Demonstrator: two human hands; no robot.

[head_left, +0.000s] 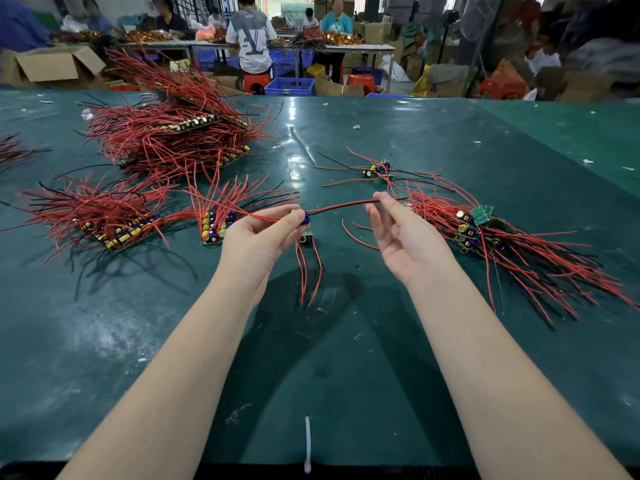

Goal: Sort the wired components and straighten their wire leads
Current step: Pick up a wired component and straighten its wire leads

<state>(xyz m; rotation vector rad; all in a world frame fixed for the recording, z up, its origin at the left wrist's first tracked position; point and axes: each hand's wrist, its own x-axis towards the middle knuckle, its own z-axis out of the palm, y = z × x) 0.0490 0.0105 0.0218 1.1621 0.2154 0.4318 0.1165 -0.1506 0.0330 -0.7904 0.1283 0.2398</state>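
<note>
My left hand [263, 233] grips a small wired component [302, 220] above the green table [346, 358]. Its red and black wire pair [343, 205] runs rightward, and my right hand [398, 230] pinches the far end between thumb and forefinger at about shoulder width from the left. More red leads [308, 271] hang down from the component toward the table. A loose, unsorted pile of components [485, 237] lies to the right of my right hand. Neat rows of sorted components [214, 223] lie to the left.
A big heap of red-wired boards [173, 133] sits at the back left, another row [114, 226] at the left. A few loose components [377, 169] lie behind my hands. A white cable tie [307, 441] lies at the near edge. People work at tables beyond.
</note>
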